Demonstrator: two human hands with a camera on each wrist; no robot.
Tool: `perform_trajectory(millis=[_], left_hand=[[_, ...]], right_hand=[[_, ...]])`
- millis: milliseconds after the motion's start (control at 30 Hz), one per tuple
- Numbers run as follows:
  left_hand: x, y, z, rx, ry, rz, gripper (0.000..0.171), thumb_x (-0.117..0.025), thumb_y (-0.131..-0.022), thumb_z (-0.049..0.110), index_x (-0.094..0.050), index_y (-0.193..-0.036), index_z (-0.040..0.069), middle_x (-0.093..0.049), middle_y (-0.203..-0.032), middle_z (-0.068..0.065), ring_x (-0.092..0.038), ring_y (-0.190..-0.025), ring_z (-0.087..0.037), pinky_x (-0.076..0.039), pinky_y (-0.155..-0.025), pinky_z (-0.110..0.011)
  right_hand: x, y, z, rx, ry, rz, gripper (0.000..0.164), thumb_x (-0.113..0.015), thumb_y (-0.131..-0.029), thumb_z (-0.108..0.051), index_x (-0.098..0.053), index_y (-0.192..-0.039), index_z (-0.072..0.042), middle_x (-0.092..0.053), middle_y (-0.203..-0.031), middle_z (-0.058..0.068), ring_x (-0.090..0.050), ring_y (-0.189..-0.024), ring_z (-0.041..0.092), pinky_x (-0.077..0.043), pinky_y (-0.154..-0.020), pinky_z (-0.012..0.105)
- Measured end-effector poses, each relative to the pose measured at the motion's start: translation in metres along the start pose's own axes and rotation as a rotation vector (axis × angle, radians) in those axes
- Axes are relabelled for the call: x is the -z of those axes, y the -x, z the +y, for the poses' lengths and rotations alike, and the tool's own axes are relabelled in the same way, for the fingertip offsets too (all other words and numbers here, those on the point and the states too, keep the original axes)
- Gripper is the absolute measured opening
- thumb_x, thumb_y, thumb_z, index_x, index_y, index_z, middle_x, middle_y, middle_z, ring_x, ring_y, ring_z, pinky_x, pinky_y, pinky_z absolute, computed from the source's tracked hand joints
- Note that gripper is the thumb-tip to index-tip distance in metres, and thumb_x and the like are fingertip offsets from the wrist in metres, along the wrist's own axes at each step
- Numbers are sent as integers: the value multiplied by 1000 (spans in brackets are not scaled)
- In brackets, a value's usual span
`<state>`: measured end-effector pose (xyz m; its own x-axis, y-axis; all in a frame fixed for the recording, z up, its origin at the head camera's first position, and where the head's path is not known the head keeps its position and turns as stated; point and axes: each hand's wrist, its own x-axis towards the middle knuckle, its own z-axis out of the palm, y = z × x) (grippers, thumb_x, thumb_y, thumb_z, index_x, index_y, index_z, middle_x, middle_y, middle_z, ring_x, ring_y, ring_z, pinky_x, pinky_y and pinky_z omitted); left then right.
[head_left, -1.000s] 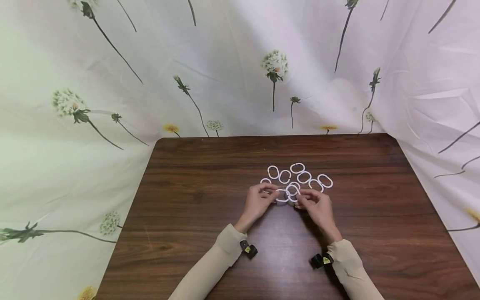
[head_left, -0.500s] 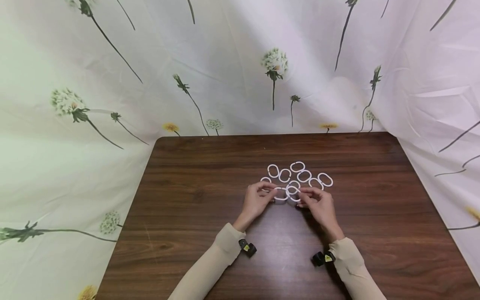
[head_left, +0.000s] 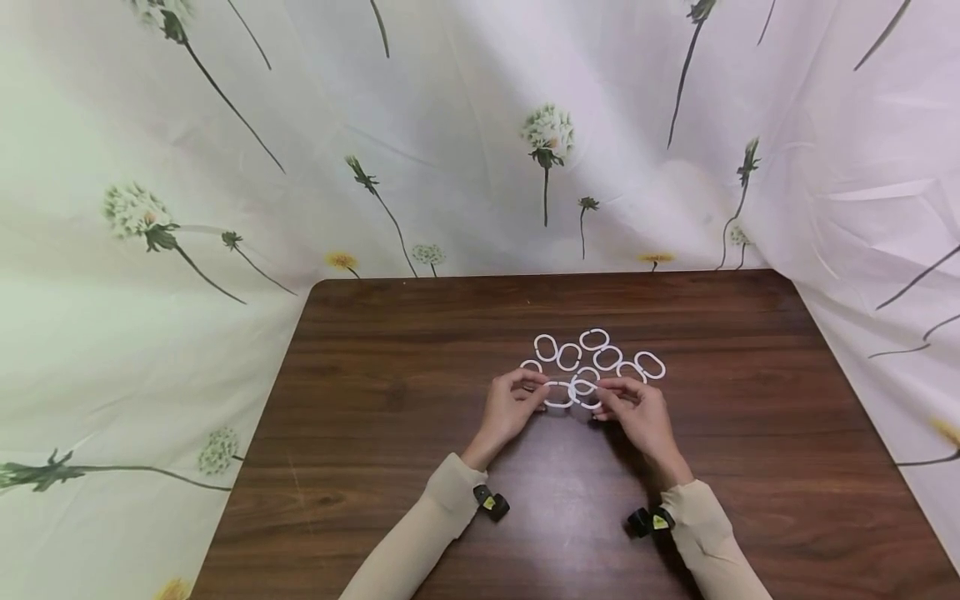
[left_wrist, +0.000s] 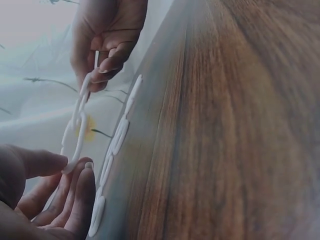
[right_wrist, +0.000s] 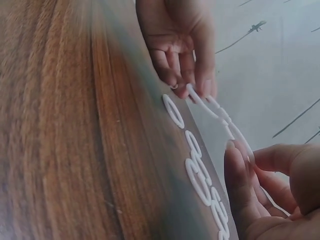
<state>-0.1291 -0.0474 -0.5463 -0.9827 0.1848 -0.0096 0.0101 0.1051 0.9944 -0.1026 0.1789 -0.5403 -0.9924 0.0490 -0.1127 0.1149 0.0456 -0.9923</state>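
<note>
Two white oval shower curtain rings, each with a small gap, hang linked between my hands above the table. My left hand (head_left: 510, 408) pinches the left ring (head_left: 558, 406) between thumb and fingers. The right ring (head_left: 590, 406) is pinched by my right hand (head_left: 639, 414). In the left wrist view the left ring (left_wrist: 80, 142) passes through its neighbour, and the part between the right fingers is hidden. From the right wrist the right ring (right_wrist: 242, 141) slopes down into the fingertips.
Several more white rings lie loosely just beyond my hands, such as a ring (head_left: 536, 347) at the left and a ring (head_left: 663, 369) at the right. The brown wooden table (head_left: 375, 467) meets a flower-printed cloth (head_left: 465, 167) at the back and sides.
My left hand has drawn slightly to the left with its ring, and the right hand slightly to the right, so the linked rings stretch farther apart. The loose rings lie as before.
</note>
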Motion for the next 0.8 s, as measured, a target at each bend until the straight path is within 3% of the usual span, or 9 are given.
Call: perform_trajectory(millis=[433, 600, 800], left_hand=[[0, 9, 0, 36, 21, -17, 22, -70, -96, -4, -67, -113, -17, -70, -105, -39, -69, -89, -61, -62, -80, -63], [2, 15, 17, 27, -11, -42, 22, -69, -96, -4, -66, -112, -18, -70, -104, -39, -69, -89, -60, -62, -78, -63], [2, 20, 31, -11, -14, -19, 18, -69, -95, -4, -68, -107, -17, -71, -100, -37, -69, -83, -59, -65, -71, -57]], right_hand=[[-2, 6, -6, 29, 10, -50, 25, -67, -99, 1, -66, -118, 18, -75, -101, 31, -76, -69, 11, -68, -67, 30], [-3, 7, -6, 42, 9, -47, 24, -66, -99, 1, -67, -117, 17, -72, -105, 37, -76, -69, 11, -67, -67, 30], [-2, 7, -10, 65, 19, -52, 24, -66, -99, 1, -67, -117, 17, -69, -109, 41, -75, -68, 9, -67, -66, 29]])
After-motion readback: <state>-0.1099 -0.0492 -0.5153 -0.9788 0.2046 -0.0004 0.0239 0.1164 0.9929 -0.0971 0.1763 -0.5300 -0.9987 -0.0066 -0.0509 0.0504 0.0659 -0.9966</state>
